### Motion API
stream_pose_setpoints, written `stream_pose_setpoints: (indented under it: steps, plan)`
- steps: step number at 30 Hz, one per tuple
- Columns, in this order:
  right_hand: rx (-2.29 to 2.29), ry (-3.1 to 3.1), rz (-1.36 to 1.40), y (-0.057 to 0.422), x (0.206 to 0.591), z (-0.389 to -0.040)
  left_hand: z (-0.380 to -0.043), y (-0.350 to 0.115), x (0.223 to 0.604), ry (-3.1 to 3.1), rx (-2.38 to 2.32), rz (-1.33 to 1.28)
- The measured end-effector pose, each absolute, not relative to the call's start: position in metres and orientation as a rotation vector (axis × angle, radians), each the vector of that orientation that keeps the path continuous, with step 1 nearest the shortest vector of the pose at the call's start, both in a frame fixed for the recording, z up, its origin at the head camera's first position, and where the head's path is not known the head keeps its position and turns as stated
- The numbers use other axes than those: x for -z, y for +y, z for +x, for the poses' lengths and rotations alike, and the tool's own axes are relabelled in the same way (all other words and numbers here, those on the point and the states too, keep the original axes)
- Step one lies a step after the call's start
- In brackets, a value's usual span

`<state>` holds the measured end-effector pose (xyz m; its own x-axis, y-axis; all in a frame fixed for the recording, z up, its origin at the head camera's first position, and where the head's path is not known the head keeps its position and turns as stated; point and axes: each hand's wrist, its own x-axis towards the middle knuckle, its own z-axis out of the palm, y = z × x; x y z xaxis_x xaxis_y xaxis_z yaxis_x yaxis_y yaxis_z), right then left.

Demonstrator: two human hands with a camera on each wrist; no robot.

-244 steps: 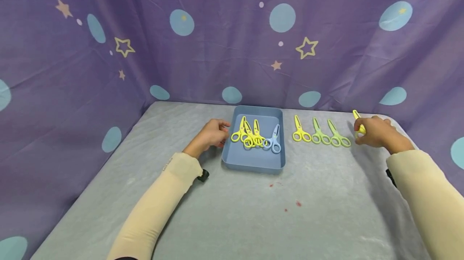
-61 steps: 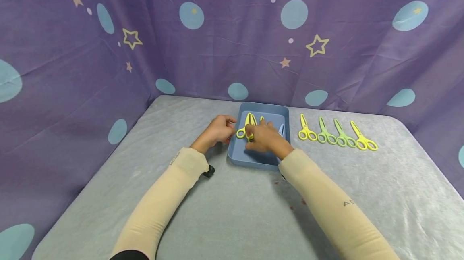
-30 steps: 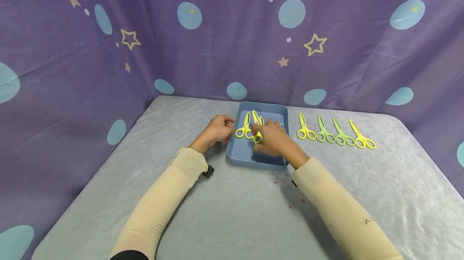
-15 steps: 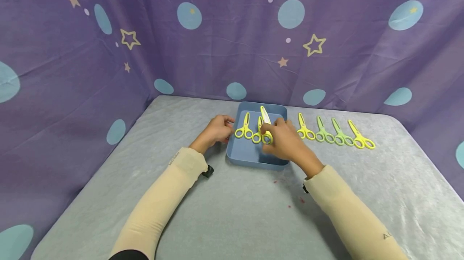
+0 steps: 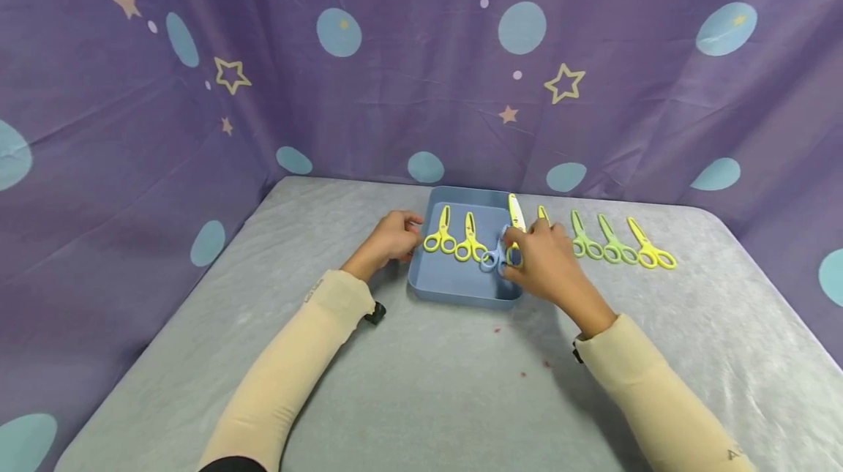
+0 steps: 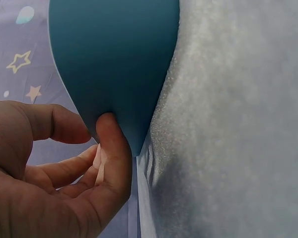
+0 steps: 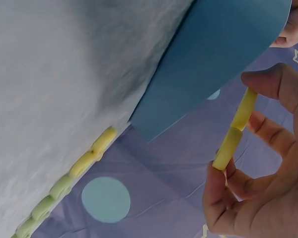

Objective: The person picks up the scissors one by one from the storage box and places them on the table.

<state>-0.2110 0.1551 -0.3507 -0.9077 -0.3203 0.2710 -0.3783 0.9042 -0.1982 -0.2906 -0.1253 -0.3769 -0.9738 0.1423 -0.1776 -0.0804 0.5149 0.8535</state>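
Observation:
My right hand (image 5: 543, 256) pinches a pair of yellow scissors (image 5: 516, 213) by the handle loops, blades pointing away, over the right side of the blue tray (image 5: 461, 295). In the right wrist view, the scissors' handles (image 7: 228, 148) sit between thumb and fingertips, apart from the tray's wall (image 7: 213, 54). Two yellow scissors (image 5: 440, 235) and one pair of blue scissors (image 5: 490, 260), partly behind my right fingers, lie in the tray. My left hand (image 5: 391, 236) holds the tray's left edge. The left wrist view has its thumb (image 6: 114, 144) against the tray's outer wall (image 6: 114, 59).
Right of the tray runs a row of scissors: a yellow pair (image 5: 543, 213) mostly hidden by my right hand, two green pairs (image 5: 615, 246) and a yellow pair (image 5: 648, 249) at the far end. A purple patterned curtain (image 5: 395, 91) stands behind the grey-covered table (image 5: 408, 384).
Over the last seconds, my right hand left yellow scissors at the row's right end, then lifted another yellow pair from the tray and moved right, uncovering the blue scissors. My left hand stays put.

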Motion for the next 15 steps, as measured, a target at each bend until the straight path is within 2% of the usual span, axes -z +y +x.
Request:
stream_pose_setpoints:
  steps: [15]
  plan:
    - [-0.315,-2.862,0.416,0.188,0.361,-0.200,-0.289,-0.124,0.374,2.549,-1.407,0.035]
